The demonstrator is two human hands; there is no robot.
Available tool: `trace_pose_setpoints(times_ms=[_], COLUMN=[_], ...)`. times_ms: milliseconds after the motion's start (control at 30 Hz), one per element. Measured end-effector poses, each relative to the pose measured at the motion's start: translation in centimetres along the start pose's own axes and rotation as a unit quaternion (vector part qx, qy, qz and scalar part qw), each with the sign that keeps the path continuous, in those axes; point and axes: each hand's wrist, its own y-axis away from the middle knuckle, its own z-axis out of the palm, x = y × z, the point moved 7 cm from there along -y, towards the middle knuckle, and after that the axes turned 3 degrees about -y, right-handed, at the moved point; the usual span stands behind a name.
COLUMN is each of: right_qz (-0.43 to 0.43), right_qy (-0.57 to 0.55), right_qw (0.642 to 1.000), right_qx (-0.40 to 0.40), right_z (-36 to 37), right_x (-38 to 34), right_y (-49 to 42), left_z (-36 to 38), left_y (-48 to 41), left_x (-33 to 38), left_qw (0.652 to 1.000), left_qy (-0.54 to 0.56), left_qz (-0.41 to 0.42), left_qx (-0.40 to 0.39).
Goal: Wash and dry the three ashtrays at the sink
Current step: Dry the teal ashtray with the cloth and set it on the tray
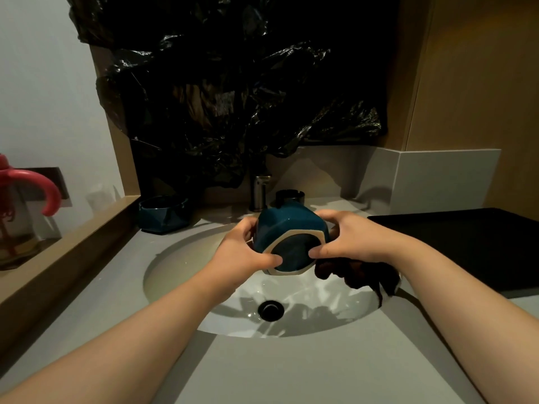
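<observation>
Left hand and right hand curl fingers round one upturned ashtray centre-frame, second teal ashtray and dark ashtray behind.

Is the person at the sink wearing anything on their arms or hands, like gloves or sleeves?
No. The left hand and right hand are bare: no gloves, rings or watch show, and no sleeve appears anywhere in the frame.

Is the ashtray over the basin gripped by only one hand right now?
No, the left hand and the right hand both grip the blue ashtray above the sink.
</observation>
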Motion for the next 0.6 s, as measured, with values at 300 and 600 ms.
trace_pose_setpoints(times_ms=[300, 600], right_qz=[-0.017, -0.048], right_qy=[0.183, 0.236], right_qw=[0.979, 0.966], right_qx=[0.086, 0.090], right_z=[0.1, 0.6], right_x=[-0.7, -1.7], right_y=[-0.4, -0.5], left_z=[0.0, 0.3], left_y=[0.3, 1.0], left_x=[1.4, 2.9], left_qw=[0.975, 0.922], left_qy=[-0.201, -0.356], left_qz=[0.083, 0.131], left_qx=[0.042, 0.081])
